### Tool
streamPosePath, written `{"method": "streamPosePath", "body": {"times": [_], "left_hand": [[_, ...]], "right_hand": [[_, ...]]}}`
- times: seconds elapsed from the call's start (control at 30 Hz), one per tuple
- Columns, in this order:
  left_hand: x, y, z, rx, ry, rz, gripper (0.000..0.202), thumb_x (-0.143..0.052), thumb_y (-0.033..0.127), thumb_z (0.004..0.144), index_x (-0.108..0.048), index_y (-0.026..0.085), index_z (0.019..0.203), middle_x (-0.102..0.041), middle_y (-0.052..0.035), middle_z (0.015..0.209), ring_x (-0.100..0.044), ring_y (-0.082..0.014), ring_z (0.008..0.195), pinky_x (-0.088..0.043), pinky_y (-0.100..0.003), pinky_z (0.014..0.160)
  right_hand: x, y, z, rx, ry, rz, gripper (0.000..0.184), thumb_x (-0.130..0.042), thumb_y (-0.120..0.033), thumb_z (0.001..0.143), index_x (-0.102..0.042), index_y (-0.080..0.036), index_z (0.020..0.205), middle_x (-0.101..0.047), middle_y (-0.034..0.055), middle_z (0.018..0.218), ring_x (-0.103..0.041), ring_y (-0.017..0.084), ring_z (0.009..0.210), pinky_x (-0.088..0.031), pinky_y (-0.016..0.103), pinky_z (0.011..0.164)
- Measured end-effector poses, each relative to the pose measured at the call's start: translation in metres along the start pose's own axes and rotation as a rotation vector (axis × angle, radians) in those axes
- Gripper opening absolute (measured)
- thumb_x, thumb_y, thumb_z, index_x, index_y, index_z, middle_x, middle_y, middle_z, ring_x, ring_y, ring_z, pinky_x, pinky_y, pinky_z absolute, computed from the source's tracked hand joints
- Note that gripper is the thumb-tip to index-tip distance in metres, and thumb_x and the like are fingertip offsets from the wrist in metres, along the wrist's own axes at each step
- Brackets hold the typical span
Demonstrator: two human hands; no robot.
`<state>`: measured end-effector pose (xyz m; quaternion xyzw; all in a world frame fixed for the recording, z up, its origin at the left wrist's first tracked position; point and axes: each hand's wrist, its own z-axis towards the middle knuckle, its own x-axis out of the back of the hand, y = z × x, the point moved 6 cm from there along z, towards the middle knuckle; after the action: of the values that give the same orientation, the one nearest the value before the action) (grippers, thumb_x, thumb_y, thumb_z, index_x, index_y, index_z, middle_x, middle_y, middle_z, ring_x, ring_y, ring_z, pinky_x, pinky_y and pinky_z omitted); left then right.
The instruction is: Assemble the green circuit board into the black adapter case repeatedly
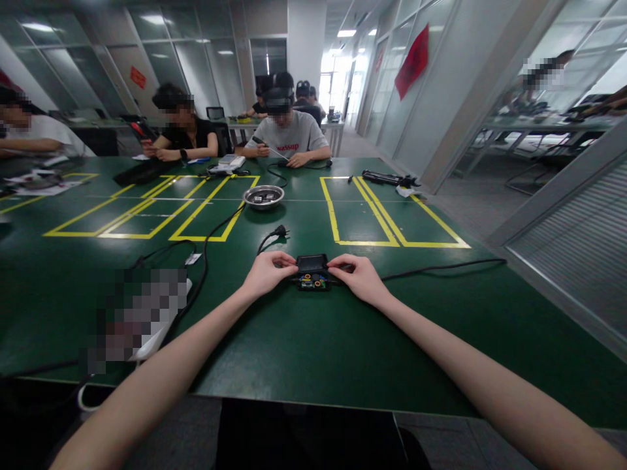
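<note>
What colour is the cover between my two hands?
The cover is black; it shows in the head view, the only one here.

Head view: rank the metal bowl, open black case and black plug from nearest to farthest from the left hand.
1. Open black case: right of the left hand, at its fingertips.
2. Black plug: just beyond the hand.
3. Metal bowl: farther out, slightly left.

Dimly lit by ceiling lights (347, 32) and bright far windows (331, 68). Stretched toward the edges, pixelated in patches.
</note>
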<state>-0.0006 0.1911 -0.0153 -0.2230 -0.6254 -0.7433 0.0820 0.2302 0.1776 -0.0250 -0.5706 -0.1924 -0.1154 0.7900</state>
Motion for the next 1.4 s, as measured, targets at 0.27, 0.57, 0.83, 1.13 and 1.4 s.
{"method": "streamPosePath", "body": {"times": [0.27,0.57,0.83,1.13,1.4], "left_hand": [[0.001,0.000,0.000,0.002,-0.008,-0.053,0.017,-0.076,0.026,0.071,-0.073,0.015,0.084,-0.075,-0.0039,0.078,-0.070,-0.0184,0.076,-0.055,-0.031,0.076],[0.002,0.006,-0.002,-0.033,-0.026,-0.023,0.017,-0.074,0.028,0.073,-0.073,0.015,0.084,-0.076,-0.0049,0.080,-0.070,-0.0187,0.075,-0.056,-0.030,0.073],[-0.001,0.014,-0.004,-0.015,-0.046,0.007,0.017,-0.056,0.022,0.076,-0.072,0.016,0.074,-0.074,-0.0031,0.075,-0.070,-0.0183,0.076,-0.056,-0.030,0.077],[-0.005,0.021,-0.012,-0.124,-0.065,0.213,0.021,-0.068,0.036,0.080,-0.072,0.017,0.074,-0.071,-0.0022,0.070,-0.064,-0.0171,0.070,-0.050,-0.028,0.068],[-0.011,0.020,-0.013,-0.191,-0.136,0.311,0.023,-0.064,0.036,0.090,-0.076,0.017,0.088,-0.073,-0.0038,0.081,-0.064,-0.0170,0.074,-0.048,-0.027,0.067]], "right_hand": [[0.000,0.006,0.003,-0.072,0.020,0.157,0.030,-0.074,-0.036,0.077,-0.077,-0.016,0.099,-0.078,0.0081,0.086,-0.073,0.021,0.079,-0.057,0.034,0.071],[0.003,0.000,0.000,-0.047,0.016,0.126,0.029,-0.075,-0.043,0.076,-0.079,-0.017,0.087,-0.078,0.0073,0.082,-0.070,0.022,0.076,-0.056,0.035,0.069],[0.004,-0.011,-0.005,-0.012,-0.027,0.044,0.038,-0.064,-0.054,0.086,-0.074,-0.019,0.075,-0.073,0.0044,0.071,-0.063,0.019,0.065,-0.049,0.030,0.060],[0.001,-0.025,-0.013,0.086,-0.087,-0.129,0.027,-0.062,-0.042,0.090,-0.071,-0.019,0.078,-0.074,0.0046,0.077,-0.064,0.019,0.067,-0.052,0.031,0.063],[0.000,-0.029,-0.017,0.198,-0.157,-0.283,0.021,-0.069,-0.040,0.091,-0.074,-0.020,0.098,-0.074,0.0065,0.092,-0.067,0.022,0.085,-0.053,0.037,0.078]]}}
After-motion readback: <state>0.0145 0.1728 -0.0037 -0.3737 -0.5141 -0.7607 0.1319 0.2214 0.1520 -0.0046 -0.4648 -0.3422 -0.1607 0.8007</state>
